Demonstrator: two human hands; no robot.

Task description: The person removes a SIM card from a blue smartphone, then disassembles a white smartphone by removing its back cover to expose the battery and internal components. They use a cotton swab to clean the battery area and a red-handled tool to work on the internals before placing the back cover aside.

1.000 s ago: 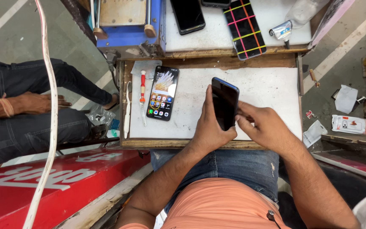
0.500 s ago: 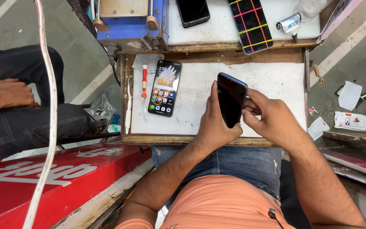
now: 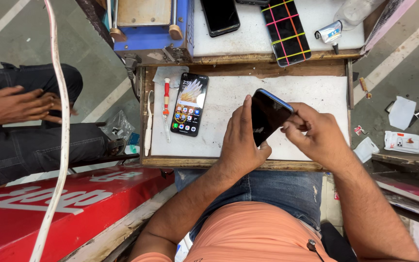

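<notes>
Left hand (image 3: 241, 145) gripping dark phone (image 3: 266, 116), right hand (image 3: 316, 133) pinching its edge — slip risk: tilted, it could drop onto bench (image 3: 229, 104).

Phone repair stall, probably street-side given the painted pavement around it. Small wooden bench (image 3: 248, 164) with a white work mat; lit phone (image 3: 189, 104) and red screwdriver (image 3: 166, 97) near its left edge. Blue machine (image 3: 151, 29), more phones and a glue tube (image 3: 330, 33) along the far edge.
</notes>
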